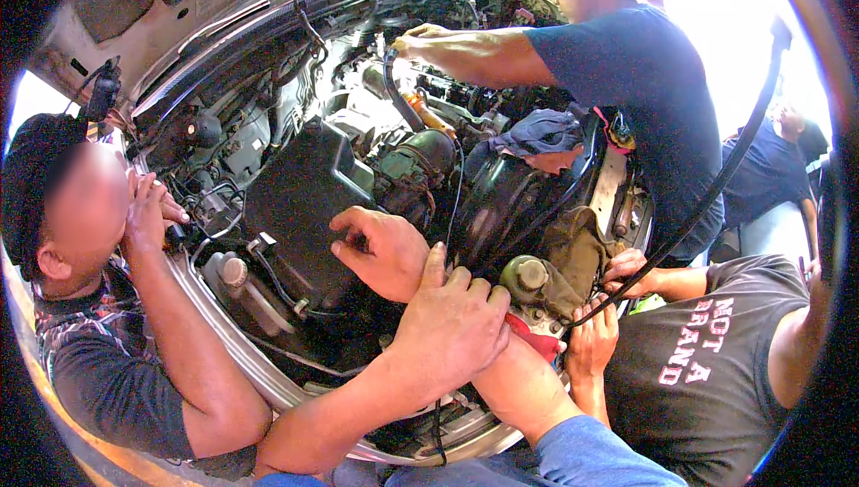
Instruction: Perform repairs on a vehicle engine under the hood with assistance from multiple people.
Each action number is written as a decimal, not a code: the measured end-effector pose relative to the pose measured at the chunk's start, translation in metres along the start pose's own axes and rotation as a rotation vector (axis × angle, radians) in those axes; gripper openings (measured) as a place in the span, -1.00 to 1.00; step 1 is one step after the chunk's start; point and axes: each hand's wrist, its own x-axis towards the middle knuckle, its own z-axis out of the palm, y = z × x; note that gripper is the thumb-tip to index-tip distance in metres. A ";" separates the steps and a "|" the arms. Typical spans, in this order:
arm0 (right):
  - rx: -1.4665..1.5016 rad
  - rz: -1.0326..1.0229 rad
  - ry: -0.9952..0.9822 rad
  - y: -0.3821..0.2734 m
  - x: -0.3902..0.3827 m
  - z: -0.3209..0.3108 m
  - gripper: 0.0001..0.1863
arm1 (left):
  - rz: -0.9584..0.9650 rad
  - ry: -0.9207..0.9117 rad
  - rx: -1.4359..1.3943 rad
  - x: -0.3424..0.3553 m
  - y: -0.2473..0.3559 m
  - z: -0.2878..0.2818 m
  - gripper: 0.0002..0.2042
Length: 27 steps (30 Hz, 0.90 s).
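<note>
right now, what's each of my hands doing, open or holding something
Left hand: closed around the right forearm.
Right hand: loosely curled, partly open, nothing visible in it.

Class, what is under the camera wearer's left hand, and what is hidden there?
The left hand lies across the right forearm, which shows at its lower right; the right hand emerges beyond it. The skin directly beneath is covered.
</note>
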 end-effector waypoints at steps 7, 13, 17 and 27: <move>0.011 -0.003 0.007 0.000 -0.001 0.000 -0.70 | 0.006 -0.012 0.008 0.000 0.000 0.000 -0.71; 0.007 -0.012 0.003 0.001 -0.001 0.001 -0.70 | 0.007 -0.006 0.007 0.000 0.000 0.001 -0.71; 0.021 -0.013 0.012 0.003 -0.001 0.002 -0.70 | 0.001 -0.026 0.026 0.000 0.000 0.003 -0.71; -0.004 -0.097 0.070 0.010 0.000 0.005 -0.70 | -0.008 -0.028 0.022 0.002 0.000 0.006 -0.71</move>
